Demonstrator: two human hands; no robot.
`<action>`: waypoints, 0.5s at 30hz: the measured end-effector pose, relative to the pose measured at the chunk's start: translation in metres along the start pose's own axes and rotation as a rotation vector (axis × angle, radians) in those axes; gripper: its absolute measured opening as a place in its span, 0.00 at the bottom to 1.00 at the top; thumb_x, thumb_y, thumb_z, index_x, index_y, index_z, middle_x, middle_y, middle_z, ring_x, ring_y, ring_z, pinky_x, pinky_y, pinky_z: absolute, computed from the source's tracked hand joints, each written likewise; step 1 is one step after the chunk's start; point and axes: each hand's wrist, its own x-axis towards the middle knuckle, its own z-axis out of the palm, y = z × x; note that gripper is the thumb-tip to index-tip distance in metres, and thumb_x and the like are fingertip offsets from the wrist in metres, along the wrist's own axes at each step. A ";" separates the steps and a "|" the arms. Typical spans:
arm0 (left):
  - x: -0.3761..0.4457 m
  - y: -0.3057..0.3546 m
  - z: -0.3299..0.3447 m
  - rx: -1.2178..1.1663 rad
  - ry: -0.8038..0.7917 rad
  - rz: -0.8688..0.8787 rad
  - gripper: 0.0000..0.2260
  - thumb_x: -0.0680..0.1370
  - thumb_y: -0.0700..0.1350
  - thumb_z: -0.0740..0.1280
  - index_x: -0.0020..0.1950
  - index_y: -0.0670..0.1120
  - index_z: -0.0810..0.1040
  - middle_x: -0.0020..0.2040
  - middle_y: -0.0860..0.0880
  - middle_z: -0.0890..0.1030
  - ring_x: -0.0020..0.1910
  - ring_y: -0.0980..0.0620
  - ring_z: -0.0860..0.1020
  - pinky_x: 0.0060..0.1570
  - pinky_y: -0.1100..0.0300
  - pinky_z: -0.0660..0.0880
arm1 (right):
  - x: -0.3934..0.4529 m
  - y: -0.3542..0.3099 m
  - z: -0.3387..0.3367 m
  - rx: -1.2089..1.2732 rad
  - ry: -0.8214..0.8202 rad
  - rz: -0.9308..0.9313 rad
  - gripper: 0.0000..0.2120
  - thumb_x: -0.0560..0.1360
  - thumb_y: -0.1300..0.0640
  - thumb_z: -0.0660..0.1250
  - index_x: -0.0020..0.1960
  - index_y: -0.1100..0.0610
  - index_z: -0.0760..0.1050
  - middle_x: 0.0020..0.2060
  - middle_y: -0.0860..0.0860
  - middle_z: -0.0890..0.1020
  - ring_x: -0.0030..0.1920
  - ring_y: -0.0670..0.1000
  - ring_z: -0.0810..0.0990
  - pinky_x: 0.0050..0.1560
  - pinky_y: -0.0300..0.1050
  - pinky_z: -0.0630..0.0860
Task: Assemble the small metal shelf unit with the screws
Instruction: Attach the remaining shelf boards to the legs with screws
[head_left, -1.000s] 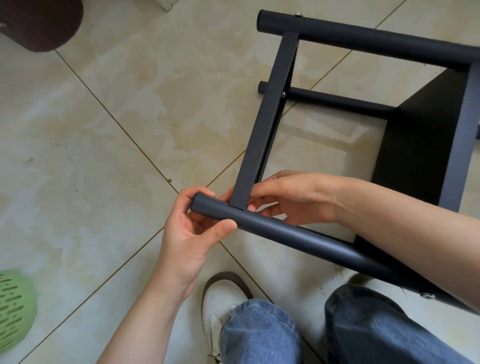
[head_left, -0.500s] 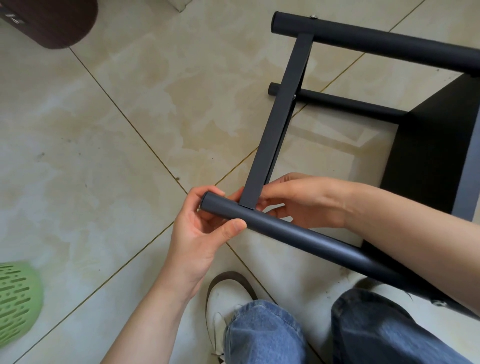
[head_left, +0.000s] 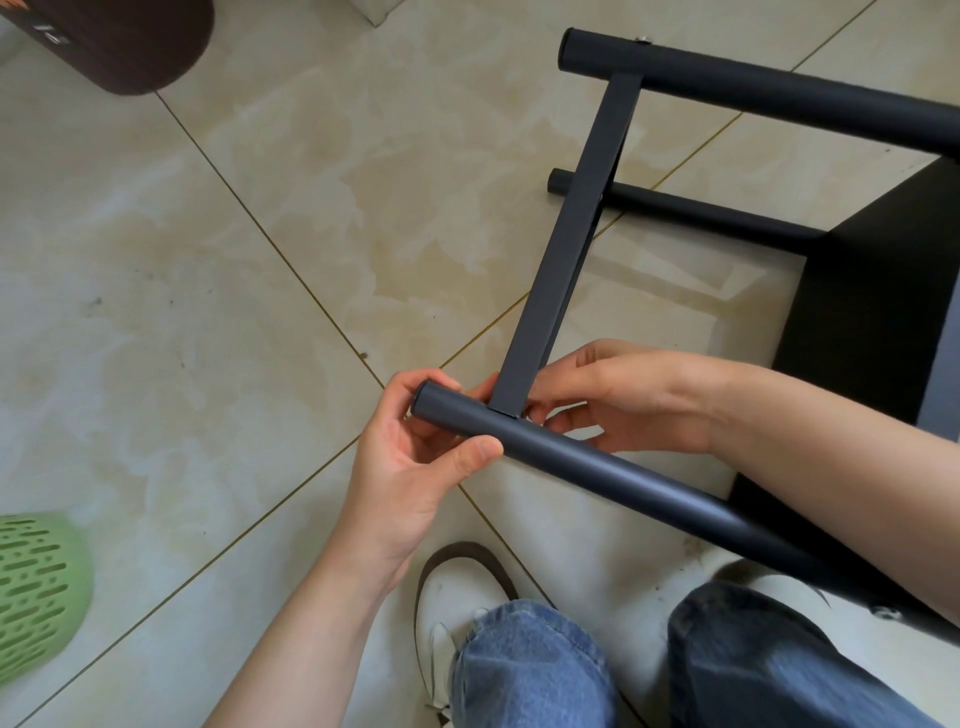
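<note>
Beige tiled floor (head_left: 234, 312), seen from above. Black metal shelf frame (head_left: 878, 312) lies on side, near tube (head_left: 597, 462) raised toward viewer. Left hand (head_left: 415, 467) grips tube's open end, thumb on top. Right hand (head_left: 623, 395) pinches at joint where flat crossbar (head_left: 566, 244) meets tube; what fingertips hold is hidden. Green perforated basket (head_left: 36, 587) at left edge. White shoe (head_left: 457, 597), jeans (head_left: 530, 670) below.

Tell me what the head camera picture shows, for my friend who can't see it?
Two hands work at the end of a dark metal tube: the left hand grips it, and the right hand pinches at the flat crossbar joint. The shelf frame lies on a tiled floor.
</note>
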 end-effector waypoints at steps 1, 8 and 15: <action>0.000 0.000 0.000 -0.002 0.000 0.002 0.21 0.64 0.41 0.78 0.53 0.53 0.76 0.49 0.50 0.86 0.52 0.54 0.84 0.49 0.66 0.78 | 0.000 0.001 -0.001 -0.012 0.003 0.005 0.07 0.75 0.54 0.71 0.43 0.55 0.86 0.38 0.50 0.80 0.45 0.50 0.76 0.51 0.46 0.73; 0.001 -0.001 -0.002 0.008 -0.015 0.004 0.19 0.64 0.42 0.78 0.50 0.58 0.79 0.50 0.50 0.86 0.54 0.53 0.84 0.49 0.66 0.78 | -0.001 0.003 0.002 0.039 -0.018 0.012 0.12 0.65 0.49 0.73 0.43 0.55 0.83 0.41 0.52 0.80 0.46 0.53 0.77 0.52 0.50 0.71; 0.000 0.001 -0.001 0.024 -0.010 0.007 0.19 0.64 0.42 0.78 0.50 0.59 0.79 0.48 0.51 0.86 0.50 0.55 0.84 0.48 0.66 0.78 | 0.006 0.002 0.010 0.015 -0.018 -0.018 0.18 0.77 0.50 0.69 0.63 0.59 0.79 0.54 0.58 0.80 0.53 0.53 0.77 0.66 0.52 0.72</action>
